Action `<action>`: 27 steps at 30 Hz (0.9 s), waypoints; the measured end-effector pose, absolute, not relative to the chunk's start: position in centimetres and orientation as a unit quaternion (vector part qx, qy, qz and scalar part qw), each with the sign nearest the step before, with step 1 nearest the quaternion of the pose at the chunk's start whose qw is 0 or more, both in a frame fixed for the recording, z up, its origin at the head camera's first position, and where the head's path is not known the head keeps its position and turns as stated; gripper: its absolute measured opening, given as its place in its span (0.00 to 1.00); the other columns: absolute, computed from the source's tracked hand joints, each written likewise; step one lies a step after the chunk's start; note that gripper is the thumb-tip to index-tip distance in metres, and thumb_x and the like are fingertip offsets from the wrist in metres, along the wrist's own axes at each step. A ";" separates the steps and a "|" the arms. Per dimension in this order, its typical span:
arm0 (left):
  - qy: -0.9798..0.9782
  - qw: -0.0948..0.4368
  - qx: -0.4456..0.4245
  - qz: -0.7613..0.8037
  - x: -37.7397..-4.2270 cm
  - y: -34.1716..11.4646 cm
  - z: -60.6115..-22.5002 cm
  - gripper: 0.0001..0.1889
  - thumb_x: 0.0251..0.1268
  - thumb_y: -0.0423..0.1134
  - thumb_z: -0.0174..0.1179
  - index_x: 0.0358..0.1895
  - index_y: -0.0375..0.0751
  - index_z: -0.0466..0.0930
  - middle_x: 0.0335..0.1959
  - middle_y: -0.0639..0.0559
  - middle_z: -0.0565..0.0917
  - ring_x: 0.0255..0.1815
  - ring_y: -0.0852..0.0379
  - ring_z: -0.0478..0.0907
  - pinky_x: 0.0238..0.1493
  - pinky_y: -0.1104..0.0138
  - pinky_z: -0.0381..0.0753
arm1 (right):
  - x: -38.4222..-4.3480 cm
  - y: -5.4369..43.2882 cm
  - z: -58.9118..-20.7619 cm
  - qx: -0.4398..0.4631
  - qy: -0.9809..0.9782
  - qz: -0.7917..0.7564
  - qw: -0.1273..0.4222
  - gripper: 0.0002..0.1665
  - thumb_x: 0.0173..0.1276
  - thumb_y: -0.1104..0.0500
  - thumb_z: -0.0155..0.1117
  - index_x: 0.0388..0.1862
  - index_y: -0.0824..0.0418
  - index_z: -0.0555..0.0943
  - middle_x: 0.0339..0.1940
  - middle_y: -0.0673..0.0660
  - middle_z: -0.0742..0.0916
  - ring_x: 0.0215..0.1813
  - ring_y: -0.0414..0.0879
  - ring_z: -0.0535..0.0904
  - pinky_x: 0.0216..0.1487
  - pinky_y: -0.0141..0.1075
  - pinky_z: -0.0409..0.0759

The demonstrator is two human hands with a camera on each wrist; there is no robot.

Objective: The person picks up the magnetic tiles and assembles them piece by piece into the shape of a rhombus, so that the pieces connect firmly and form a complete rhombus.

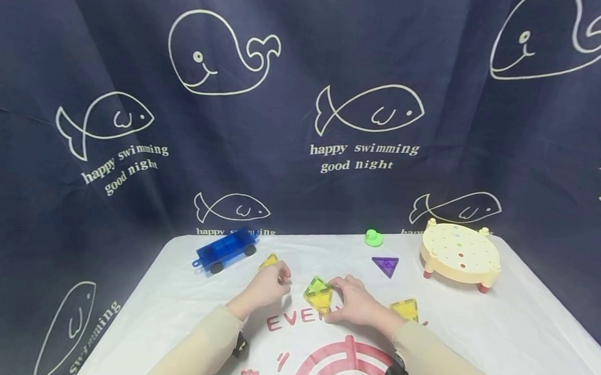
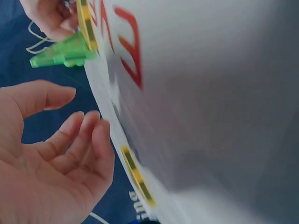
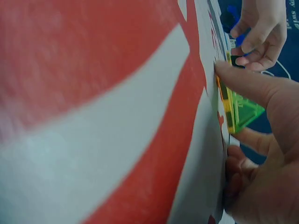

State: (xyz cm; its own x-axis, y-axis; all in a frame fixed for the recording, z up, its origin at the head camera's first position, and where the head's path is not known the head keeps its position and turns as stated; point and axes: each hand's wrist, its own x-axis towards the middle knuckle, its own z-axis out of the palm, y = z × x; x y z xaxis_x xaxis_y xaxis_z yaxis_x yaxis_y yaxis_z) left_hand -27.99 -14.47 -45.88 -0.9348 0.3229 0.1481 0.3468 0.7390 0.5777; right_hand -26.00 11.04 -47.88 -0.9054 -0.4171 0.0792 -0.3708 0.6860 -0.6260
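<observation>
A green triangular magnetic tile (image 1: 318, 285) rises from the edge of a yellow magnetic tile (image 1: 320, 300) lying on the table. My right hand (image 1: 357, 301) grips the yellow tile at two ends, between thumb and fingers; the right wrist view shows the green tile (image 3: 247, 112) between those digits. To the left, my left hand (image 1: 267, 287) hovers with its fingers loosely bent and nothing between them, as the left wrist view also shows. Just behind it lies another yellow tile (image 1: 270, 260), partly covered by that hand. One more yellow tile (image 1: 405, 309) sits beside my right wrist.
A blue wheeled toy car base (image 1: 226, 250) stands at the back left of the white table (image 1: 182, 294). Toward the back right are a green toy duck (image 1: 373, 238), a purple triangular tile (image 1: 386, 265) and a cream round pegged stand (image 1: 460, 249). A dark printed curtain (image 1: 293, 125) hangs behind.
</observation>
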 end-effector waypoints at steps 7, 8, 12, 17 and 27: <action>-0.957 0.107 -0.154 -0.222 -28.7 -15.6 -46.2 0.16 0.53 0.31 0.63 0.47 0.31 0.80 0.43 0.40 0.82 0.46 0.41 0.82 0.52 0.50 0.82 | -25.5 10.6 -48.4 -0.163 0.929 -0.332 0.001 0.47 0.40 0.50 0.87 0.60 0.65 0.78 0.47 0.58 0.80 0.53 0.56 0.75 0.61 0.54 0.76; -0.959 0.115 -0.155 -0.209 -28.9 -15.8 -46.3 0.17 0.54 0.31 0.63 0.49 0.30 0.80 0.45 0.38 0.82 0.47 0.40 0.82 0.52 0.49 0.82 | -25.5 10.4 -48.6 -0.159 0.930 -0.332 -0.001 0.48 0.40 0.50 0.87 0.60 0.66 0.78 0.47 0.58 0.80 0.54 0.57 0.75 0.62 0.55 0.76; -0.962 0.124 -0.167 -0.175 -29.4 -16.4 -46.5 0.23 0.56 0.34 0.64 0.55 0.27 0.79 0.52 0.35 0.82 0.52 0.38 0.81 0.55 0.49 0.82 | -25.5 10.0 -48.7 -0.138 0.934 -0.328 -0.008 0.47 0.42 0.49 0.86 0.60 0.67 0.77 0.47 0.59 0.80 0.54 0.59 0.75 0.62 0.55 0.76; -0.971 0.077 -0.170 -0.147 -29.6 -16.7 -46.6 0.31 0.64 0.42 0.66 0.65 0.25 0.74 0.65 0.30 0.75 0.66 0.33 0.73 0.67 0.43 0.72 | -25.5 9.7 -48.6 -0.116 0.941 -0.317 -0.011 0.46 0.44 0.46 0.86 0.58 0.66 0.77 0.46 0.58 0.80 0.53 0.57 0.75 0.60 0.54 0.78; -0.984 0.001 -0.143 -0.109 -29.0 -16.6 -46.8 0.35 0.67 0.51 0.63 0.69 0.28 0.72 0.71 0.31 0.70 0.71 0.34 0.68 0.68 0.34 0.64 | -25.4 9.3 -48.4 -0.097 0.946 -0.309 -0.013 0.47 0.45 0.45 0.85 0.59 0.67 0.76 0.45 0.58 0.79 0.51 0.56 0.75 0.57 0.54 0.78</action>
State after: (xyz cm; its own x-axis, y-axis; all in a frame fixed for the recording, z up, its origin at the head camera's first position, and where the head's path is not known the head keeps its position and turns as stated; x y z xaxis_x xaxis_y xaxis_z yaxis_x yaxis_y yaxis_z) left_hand -28.97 -16.59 -46.75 -0.9591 0.2812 0.0333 0.2817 0.9352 0.2146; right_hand -25.43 9.34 -48.45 -0.9807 -0.1758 0.0853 -0.1923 0.7904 -0.5817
